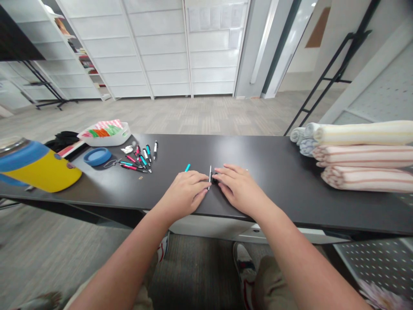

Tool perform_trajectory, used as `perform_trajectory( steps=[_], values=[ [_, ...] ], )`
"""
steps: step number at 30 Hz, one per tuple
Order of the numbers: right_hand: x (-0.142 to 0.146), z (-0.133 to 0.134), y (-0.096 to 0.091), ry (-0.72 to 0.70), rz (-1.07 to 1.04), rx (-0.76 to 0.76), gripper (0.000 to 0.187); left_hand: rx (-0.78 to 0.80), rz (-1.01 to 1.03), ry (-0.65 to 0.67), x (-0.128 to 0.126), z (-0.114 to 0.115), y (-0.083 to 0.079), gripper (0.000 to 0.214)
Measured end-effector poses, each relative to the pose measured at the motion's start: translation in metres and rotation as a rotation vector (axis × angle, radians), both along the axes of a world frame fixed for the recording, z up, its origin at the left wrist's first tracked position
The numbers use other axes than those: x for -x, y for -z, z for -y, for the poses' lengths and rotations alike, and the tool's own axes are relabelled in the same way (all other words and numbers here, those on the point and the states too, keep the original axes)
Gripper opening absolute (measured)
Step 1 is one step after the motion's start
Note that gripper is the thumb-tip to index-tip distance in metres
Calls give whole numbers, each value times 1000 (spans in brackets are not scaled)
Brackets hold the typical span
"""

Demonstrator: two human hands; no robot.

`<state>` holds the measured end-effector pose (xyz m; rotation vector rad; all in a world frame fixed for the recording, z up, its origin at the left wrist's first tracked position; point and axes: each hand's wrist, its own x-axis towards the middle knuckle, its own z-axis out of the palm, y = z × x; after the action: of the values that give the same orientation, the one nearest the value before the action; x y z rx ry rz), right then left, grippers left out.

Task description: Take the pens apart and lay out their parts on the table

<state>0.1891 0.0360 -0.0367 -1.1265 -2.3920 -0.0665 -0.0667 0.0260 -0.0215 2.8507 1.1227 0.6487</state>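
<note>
Both my hands rest on the black table point(277, 150) near its front edge. My left hand point(186, 189) is curled, its fingertips pinching a thin white pen refill point(209, 176) that stands between the hands. A teal pen part point(187, 168) pokes out just beyond its knuckles. My right hand point(237, 186) is curled over a small black pen piece point(215, 176) and touches the refill from the right. Several pens point(139, 159) in pink, teal and black lie in a loose pile to the left, out of reach of either hand.
A blue ring lid point(97, 156), a white tray point(124, 134) of coloured items and a yellow-and-blue bottle point(35, 165) sit at the left. Rolled striped towels point(364, 155) are stacked at the right. A black ladder frame point(329, 73) stands behind the table.
</note>
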Motion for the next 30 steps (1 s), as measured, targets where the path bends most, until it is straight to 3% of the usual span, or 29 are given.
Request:
perform_trajectory(
  steps=[3,10,16,18,30],
  values=[
    [9,1,1,2,1,27,31,44,-31,59,-10,2,-3,30],
    [3,1,-3,78,-40,40,22,90,12,-53,-9,4,-2,30],
    [2,3,-3,103,-69,36,20,-3,111,-465,2,-9,7,27],
    [4,4,-3,71,-49,46,23,3,92,-534,9,-15,10,26],
    [2,4,-3,120,-63,53,22,-15,9,-612,34,-19,12,26]
  ],
)
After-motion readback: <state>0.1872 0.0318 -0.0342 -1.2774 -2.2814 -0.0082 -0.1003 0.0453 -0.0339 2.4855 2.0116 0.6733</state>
